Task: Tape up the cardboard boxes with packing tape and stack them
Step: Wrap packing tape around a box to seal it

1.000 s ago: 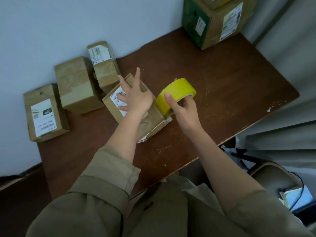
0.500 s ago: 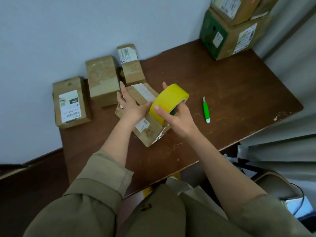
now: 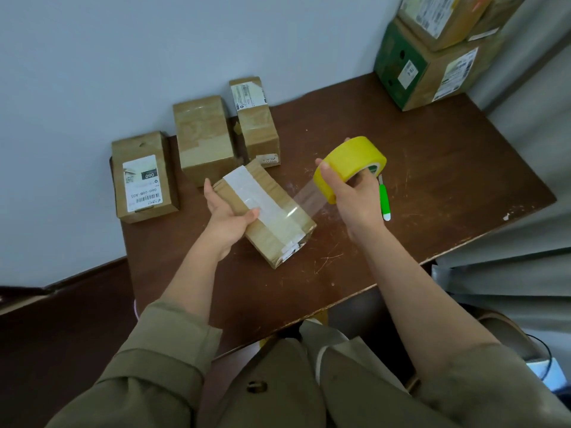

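Now the left hand (image 3: pixel 227 219) grips the near left side of the small box (image 3: pixel 265 211), thumb pressed on the white strip along its top, where a second ago it lay flat and spread over the box. The right hand (image 3: pixel 352 196) has drawn away to the right and lifted; its fingers curl round the yellow tape roll (image 3: pixel 349 165), thumb on the outer face, the other fingers through the core. A clear strip of tape (image 3: pixel 309 197) now stretches from the roll down to the box top, which was not pulled out before. The green cutter (image 3: pixel 384 199), hidden a second ago, lies on the table just behind the right hand.

The box rests slantwise on a dark brown wooden table (image 3: pixel 432 186), scratched near its front edge, pushed against a pale wall (image 3: pixel 154 50). Three more small boxes stand along the wall at the left: a labelled box (image 3: pixel 142 177) overhanging the table's left edge, a plain box (image 3: pixel 204 137) and a narrow box (image 3: pixel 255 118) just behind the one being taped. At the far right corner a large green and brown box (image 3: pixel 429 72) carries another box (image 3: pixel 441 17) on top. Grey curtain folds (image 3: pixel 531 134) hang at the right. All the boxes are closed, so their contents cannot be seen.
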`<state>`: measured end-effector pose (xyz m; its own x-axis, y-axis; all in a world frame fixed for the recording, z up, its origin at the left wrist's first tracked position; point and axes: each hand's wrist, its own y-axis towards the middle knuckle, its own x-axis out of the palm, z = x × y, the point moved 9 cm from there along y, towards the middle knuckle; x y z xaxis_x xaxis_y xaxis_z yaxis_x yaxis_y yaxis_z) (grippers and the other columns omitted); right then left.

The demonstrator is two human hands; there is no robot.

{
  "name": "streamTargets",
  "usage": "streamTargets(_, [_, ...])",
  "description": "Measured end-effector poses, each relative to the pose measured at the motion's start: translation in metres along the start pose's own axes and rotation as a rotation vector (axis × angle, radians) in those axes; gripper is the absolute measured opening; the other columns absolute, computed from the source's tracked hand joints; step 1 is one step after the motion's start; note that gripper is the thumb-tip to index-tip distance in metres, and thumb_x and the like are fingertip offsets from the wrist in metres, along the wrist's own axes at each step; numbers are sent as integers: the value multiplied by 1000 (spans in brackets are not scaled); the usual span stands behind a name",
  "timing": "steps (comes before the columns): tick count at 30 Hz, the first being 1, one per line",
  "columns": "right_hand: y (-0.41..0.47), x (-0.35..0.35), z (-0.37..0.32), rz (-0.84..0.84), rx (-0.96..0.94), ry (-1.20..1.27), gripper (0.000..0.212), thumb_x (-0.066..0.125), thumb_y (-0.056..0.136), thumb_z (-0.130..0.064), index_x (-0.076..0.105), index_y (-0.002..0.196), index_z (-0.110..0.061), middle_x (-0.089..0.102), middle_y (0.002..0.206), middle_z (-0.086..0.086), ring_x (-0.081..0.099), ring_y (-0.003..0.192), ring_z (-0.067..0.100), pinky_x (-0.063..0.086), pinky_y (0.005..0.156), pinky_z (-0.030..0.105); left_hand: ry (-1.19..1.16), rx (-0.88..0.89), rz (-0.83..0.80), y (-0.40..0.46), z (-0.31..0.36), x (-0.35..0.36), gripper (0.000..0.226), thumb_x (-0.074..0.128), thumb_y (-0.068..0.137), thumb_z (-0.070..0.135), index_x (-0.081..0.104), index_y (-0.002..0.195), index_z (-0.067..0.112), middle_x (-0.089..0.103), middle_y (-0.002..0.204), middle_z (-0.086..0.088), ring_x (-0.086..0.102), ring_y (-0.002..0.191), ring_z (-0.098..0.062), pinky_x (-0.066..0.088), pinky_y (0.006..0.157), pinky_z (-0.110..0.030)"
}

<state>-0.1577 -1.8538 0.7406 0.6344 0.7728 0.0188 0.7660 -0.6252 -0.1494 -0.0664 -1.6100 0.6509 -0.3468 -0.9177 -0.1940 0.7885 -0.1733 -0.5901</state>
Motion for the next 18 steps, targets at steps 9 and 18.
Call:
streamTargets(9, [10, -1, 31, 7, 102, -57, 18, 82, 82, -16, 72, 93, -6, 76, 91, 1, 73, 87, 17, 59, 81, 32, -9, 12, -15, 4, -2, 0, 125, 76, 83, 5, -23, 148, 48, 8, 162, 9, 33, 141, -22, 35, 113, -57])
streamTargets(18, [19, -2, 56, -52, 117, -351, 56, 91, 64, -32, 64, 100, 0, 73, 92, 13, 71, 88, 30, 58, 83, 49, 7, 15, -30, 3, -1, 0, 124, 75, 84, 6, -24, 148, 47, 9, 162, 7, 29, 143, -22, 31, 115, -57])
